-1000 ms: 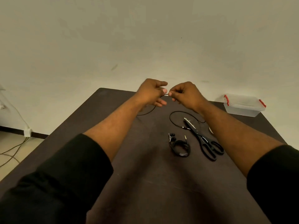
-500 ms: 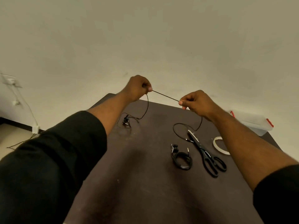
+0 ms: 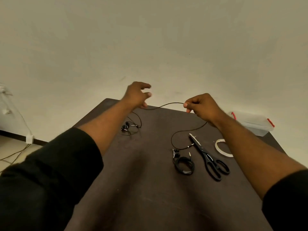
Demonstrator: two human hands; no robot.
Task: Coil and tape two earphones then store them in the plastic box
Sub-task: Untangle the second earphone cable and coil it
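A loose black earphone cable (image 3: 168, 104) arcs over the far end of the dark table (image 3: 150, 189). My right hand (image 3: 202, 105) pinches it between thumb and finger. My left hand (image 3: 138, 95) hovers at the cable's left part with fingers spread; a lower finger may touch the wire. The cable's earbuds (image 3: 125, 127) lie on the table under my left forearm, and its plug end (image 3: 190, 145) rests near the scissors. A second earphone (image 3: 184, 163) lies coiled at centre right. The clear plastic box (image 3: 253, 123) with red latches sits at the far right corner, lid on.
Black scissors (image 3: 208, 157) lie right of the coiled earphone, blades pointing away. A roll of clear tape (image 3: 220, 146) lies flat beside my right forearm. A plain wall stands behind the table; cords and a socket block (image 3: 29, 138) are on the floor at left.
My left hand has opened its fingers from the cable pinch and moved right and down. The taut cable has gone slack into an arc. My right hand keeps its grip.
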